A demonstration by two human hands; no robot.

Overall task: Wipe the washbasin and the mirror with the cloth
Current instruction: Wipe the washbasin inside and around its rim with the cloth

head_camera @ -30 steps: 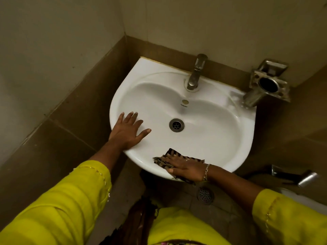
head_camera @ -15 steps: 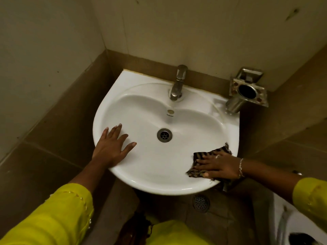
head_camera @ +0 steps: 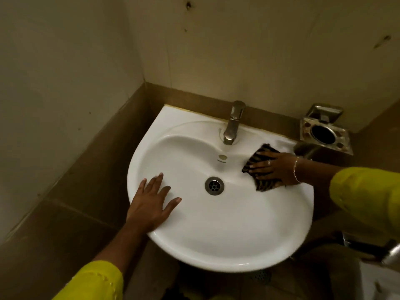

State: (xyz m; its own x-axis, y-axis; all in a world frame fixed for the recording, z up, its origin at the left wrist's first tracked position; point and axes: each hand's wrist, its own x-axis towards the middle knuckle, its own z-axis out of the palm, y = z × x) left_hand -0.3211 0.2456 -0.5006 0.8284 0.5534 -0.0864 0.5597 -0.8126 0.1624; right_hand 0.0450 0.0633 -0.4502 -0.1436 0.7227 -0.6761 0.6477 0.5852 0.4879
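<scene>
A white washbasin [head_camera: 227,230] is fixed in the corner of a tiled wall, with a metal tap [head_camera: 233,123] at its back and a drain [head_camera: 214,185] in the bowl. My right hand [head_camera: 275,168] presses flat on a dark striped cloth [head_camera: 263,185] against the basin's inner right side, just right of the tap. My left hand [head_camera: 151,204] rests flat on the basin's left rim, fingers spread, holding nothing. No mirror is in view.
A metal holder [head_camera: 324,131] with a round hole hangs on the wall right of the basin. A metal fitting [head_camera: 389,254] sticks out at the lower right. A floor drain [head_camera: 260,277] lies under the basin. Walls close in on the left and back.
My right hand has slid the cloth from the front rim around the right side up toward the tap. My left hand has stayed on the left rim. The camera has tilted.
</scene>
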